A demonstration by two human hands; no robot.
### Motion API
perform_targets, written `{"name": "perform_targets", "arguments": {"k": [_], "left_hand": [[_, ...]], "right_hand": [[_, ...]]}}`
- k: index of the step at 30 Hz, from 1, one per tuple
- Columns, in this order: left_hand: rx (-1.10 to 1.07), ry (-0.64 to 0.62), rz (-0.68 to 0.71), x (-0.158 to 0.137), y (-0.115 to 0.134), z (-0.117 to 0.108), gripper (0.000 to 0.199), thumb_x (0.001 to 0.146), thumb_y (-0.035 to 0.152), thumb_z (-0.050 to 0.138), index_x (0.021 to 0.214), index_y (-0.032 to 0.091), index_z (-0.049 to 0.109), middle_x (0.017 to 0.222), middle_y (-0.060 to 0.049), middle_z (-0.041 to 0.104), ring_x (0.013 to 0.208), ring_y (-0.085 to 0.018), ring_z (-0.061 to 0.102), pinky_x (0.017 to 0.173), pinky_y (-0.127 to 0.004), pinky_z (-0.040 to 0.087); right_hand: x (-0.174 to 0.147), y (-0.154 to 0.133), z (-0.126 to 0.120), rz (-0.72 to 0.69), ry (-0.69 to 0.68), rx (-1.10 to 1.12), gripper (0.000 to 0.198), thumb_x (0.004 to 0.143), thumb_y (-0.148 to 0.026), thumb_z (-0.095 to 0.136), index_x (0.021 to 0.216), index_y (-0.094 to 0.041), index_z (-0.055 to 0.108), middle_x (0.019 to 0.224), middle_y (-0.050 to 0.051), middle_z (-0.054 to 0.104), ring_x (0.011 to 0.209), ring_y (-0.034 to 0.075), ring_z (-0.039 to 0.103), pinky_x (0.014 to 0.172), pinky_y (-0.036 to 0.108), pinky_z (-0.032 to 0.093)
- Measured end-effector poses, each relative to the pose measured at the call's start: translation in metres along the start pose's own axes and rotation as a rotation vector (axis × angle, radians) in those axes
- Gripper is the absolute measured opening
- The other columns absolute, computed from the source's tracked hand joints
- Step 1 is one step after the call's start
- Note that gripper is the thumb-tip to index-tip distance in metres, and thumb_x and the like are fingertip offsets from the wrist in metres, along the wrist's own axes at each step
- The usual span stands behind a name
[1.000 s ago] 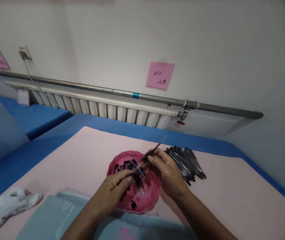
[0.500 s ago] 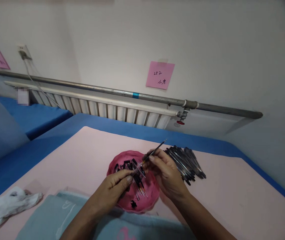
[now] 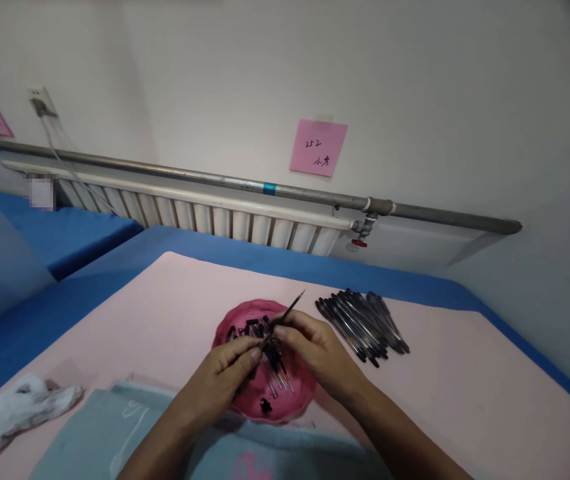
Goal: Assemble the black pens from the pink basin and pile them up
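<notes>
Thin black plastic pen (image 3: 285,315) pinched between both hands above round glossy pink plastic dish (image 3: 237,327) holding small black pen parts, near table's front edge. Left hand (image 3: 225,373) grip pinches pen's lower end; right hand (image 3: 315,350) grip pinches its middle, tip pointing up-right. Pile of slim black pens (image 3: 365,319) just right of dish. Pale pink cloth-covered table (image 3: 165,300); white ribbed radiator (image 3: 189,213) along wall.

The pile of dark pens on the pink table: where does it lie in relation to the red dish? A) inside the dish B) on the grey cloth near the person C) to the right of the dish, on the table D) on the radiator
C: the pile of pens lies on the pink table, right of the red dish and outside its rim.
</notes>
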State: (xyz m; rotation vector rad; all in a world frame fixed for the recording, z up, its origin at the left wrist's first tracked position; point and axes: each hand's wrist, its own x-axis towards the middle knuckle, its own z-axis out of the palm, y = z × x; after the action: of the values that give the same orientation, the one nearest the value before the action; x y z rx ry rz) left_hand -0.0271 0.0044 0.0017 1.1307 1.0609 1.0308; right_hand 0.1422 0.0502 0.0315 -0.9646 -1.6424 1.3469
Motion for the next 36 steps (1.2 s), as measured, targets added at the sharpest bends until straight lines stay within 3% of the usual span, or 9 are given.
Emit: {"name": "perform_targets", "arguments": {"k": [3, 5, 9, 12, 16, 22, 26, 32, 36], "left_hand": [[-0.139, 0.076, -0.06, 0.0, -0.001, 0.0, 0.023, 0.08, 0.039, 0.061, 0.084, 0.018, 0.069, 0.057, 0.004, 0.051, 0.049, -0.007, 0.04, 0.047, -0.017, 0.031], [-0.25, 0.134, -0.077, 0.001, -0.001, 0.001, 0.022, 0.077, 0.039, 0.065, 0.081, 0.017, 0.066, 0.056, 0.004, 0.05, 0.048, -0.006, 0.039, 0.045, -0.016, 0.03], [-0.407, 0.184, -0.111, 0.001, 0.004, 0.001, 0.023, 0.074, 0.036, 0.069, 0.083, 0.016, 0.063, 0.059, 0.004, 0.053, 0.047, -0.005, 0.041, 0.044, -0.016, 0.03], [-0.45, 0.183, -0.132, 0.001, 0.009, 0.001, 0.022, 0.076, 0.037, 0.066, 0.078, 0.017, 0.059, 0.057, 0.005, 0.049, 0.04, -0.003, 0.031, 0.038, -0.015, 0.019], [-0.505, 0.202, -0.128, 0.0, 0.01, 0.001, 0.019, 0.075, 0.033, 0.067, 0.077, 0.016, 0.059, 0.061, 0.003, 0.052, 0.043, -0.003, 0.037, 0.039, -0.014, 0.022], [-0.562, 0.252, -0.13, 0.002, 0.006, 0.001, 0.014, 0.073, 0.023, 0.068, 0.083, 0.014, 0.064, 0.064, -0.001, 0.061, 0.049, -0.007, 0.051, 0.043, -0.016, 0.038], [-0.542, 0.249, -0.125, 0.004, 0.005, 0.001, 0.014, 0.076, 0.021, 0.066, 0.087, 0.013, 0.066, 0.075, -0.007, 0.069, 0.059, -0.012, 0.061, 0.054, -0.021, 0.048], [-0.503, 0.245, -0.099, 0.003, 0.008, 0.0, 0.008, 0.079, 0.018, 0.063, 0.085, 0.014, 0.065, 0.085, -0.01, 0.072, 0.074, -0.017, 0.068, 0.06, -0.023, 0.053], [-0.554, 0.288, -0.076, 0.003, 0.01, -0.001, 0.004, 0.079, 0.015, 0.062, 0.082, 0.014, 0.064, 0.082, -0.008, 0.072, 0.073, -0.017, 0.068, 0.06, -0.025, 0.055]], "right_hand": [[0.004, -0.001, -0.012, -0.137, 0.129, -0.303, 0.016, 0.084, -0.028, 0.05, 0.085, -0.02, 0.064, 0.083, 0.002, 0.065, 0.079, 0.016, 0.059, 0.073, 0.029, 0.045], [0.008, 0.002, -0.021, -0.242, 0.177, -0.591, 0.017, 0.085, -0.023, 0.048, 0.082, -0.019, 0.064, 0.087, 0.005, 0.065, 0.083, 0.018, 0.058, 0.077, 0.032, 0.044], [0.011, 0.016, -0.029, -0.284, 0.072, -1.145, 0.019, 0.083, -0.013, 0.049, 0.084, -0.018, 0.068, 0.111, 0.013, 0.062, 0.101, 0.026, 0.051, 0.085, 0.041, 0.038], [0.013, 0.022, -0.026, -0.194, -0.061, -1.332, 0.021, 0.082, -0.013, 0.052, 0.092, -0.02, 0.07, 0.122, 0.012, 0.057, 0.109, 0.029, 0.045, 0.086, 0.041, 0.036], [0.016, 0.023, -0.022, -0.101, -0.181, -1.441, 0.025, 0.085, -0.02, 0.05, 0.099, -0.022, 0.07, 0.125, 0.013, 0.054, 0.111, 0.03, 0.043, 0.086, 0.042, 0.034], [0.021, 0.028, -0.021, -0.069, -0.225, -1.499, 0.025, 0.086, -0.023, 0.048, 0.094, -0.021, 0.071, 0.121, 0.014, 0.055, 0.108, 0.032, 0.044, 0.085, 0.044, 0.034], [0.021, 0.033, -0.02, -0.146, -0.196, -1.48, 0.021, 0.081, -0.018, 0.053, 0.091, -0.021, 0.071, 0.129, 0.015, 0.05, 0.11, 0.034, 0.043, 0.085, 0.046, 0.035], [0.022, 0.039, -0.02, -0.198, -0.143, -1.433, 0.021, 0.081, -0.014, 0.051, 0.085, -0.019, 0.071, 0.131, 0.016, 0.049, 0.111, 0.034, 0.045, 0.085, 0.049, 0.038], [0.018, 0.031, -0.021, -0.289, -0.016, -1.205, 0.019, 0.082, -0.011, 0.049, 0.089, -0.015, 0.066, 0.128, 0.017, 0.053, 0.113, 0.03, 0.046, 0.091, 0.047, 0.038]]}}
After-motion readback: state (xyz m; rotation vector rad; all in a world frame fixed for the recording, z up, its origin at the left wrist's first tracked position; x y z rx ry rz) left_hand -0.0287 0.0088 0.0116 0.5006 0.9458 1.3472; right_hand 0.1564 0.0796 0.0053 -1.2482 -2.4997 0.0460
